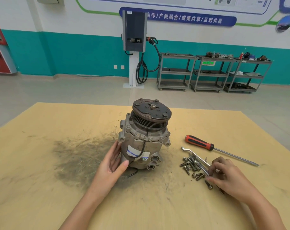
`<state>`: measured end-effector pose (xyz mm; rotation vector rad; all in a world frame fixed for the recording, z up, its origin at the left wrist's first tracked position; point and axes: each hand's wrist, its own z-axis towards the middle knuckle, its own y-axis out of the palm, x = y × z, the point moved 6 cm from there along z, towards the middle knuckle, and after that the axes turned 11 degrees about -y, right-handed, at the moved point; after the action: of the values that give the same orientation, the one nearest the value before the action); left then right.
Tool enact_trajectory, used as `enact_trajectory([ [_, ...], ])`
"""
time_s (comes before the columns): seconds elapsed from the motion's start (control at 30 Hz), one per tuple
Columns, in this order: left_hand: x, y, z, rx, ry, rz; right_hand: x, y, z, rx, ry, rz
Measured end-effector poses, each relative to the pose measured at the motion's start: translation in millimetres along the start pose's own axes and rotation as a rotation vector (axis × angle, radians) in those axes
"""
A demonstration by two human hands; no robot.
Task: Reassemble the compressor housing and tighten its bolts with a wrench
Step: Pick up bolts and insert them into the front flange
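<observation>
My left hand [113, 161] cups the compressor [145, 136] standing mid-desk [41, 163] so it won't tip. My right hand [224, 175] fingers pinch the wrench [195, 157] beside the bolts [190, 165], ready for tightening.

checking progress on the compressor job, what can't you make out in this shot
Head view only:
- Far side and underside of the compressor: hidden by its own body.
- Left hand fingers: behind the housing.
- Wrench near end: covered by the right hand; grip on wrench or bolt unclear.
- Bolts: piled together, exact count unclear.
- Compressor label text: too small.
</observation>
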<state>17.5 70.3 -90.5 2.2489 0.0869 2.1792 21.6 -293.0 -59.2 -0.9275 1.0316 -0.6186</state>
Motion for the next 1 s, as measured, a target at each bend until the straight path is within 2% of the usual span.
enact_trajectory([
  [0.1,0.5,-0.3,-3.5,-0.002,0.0,0.018,-3.8,3.9,-3.9,-0.11,0.011,-0.126],
  [0.2,1.0,0.5,-4.7,-0.013,0.0,0.029,-3.8,14.0,-11.7,-0.233,0.102,-0.309],
  [0.4,2.5,2.4,-6.3,-0.019,-0.003,0.025,-8.2,18.0,-20.1,-0.182,0.066,-0.385],
  [0.5,2.2,0.7,-6.7,-0.007,-0.007,0.014,-21.1,1.8,-12.4,-0.081,0.027,-0.369],
  [0.6,1.7,0.4,-7.0,-0.006,-0.004,0.007,-54.5,-25.9,3.7,0.137,-0.063,-0.121],
  [0.7,0.5,0.2,-6.6,-0.01,0.007,0.005,-97.0,-41.5,27.1,0.259,-0.155,0.07],
  [0.83,-1.6,-0.6,-5.3,-0.011,0.019,-0.02,-127.9,-52.5,59.4,0.359,-0.157,0.2],
  [1.0,-3.2,0.9,-5.1,-0.009,0.047,-0.061,-133.1,-49.0,79.8,0.348,-0.139,0.114],
])
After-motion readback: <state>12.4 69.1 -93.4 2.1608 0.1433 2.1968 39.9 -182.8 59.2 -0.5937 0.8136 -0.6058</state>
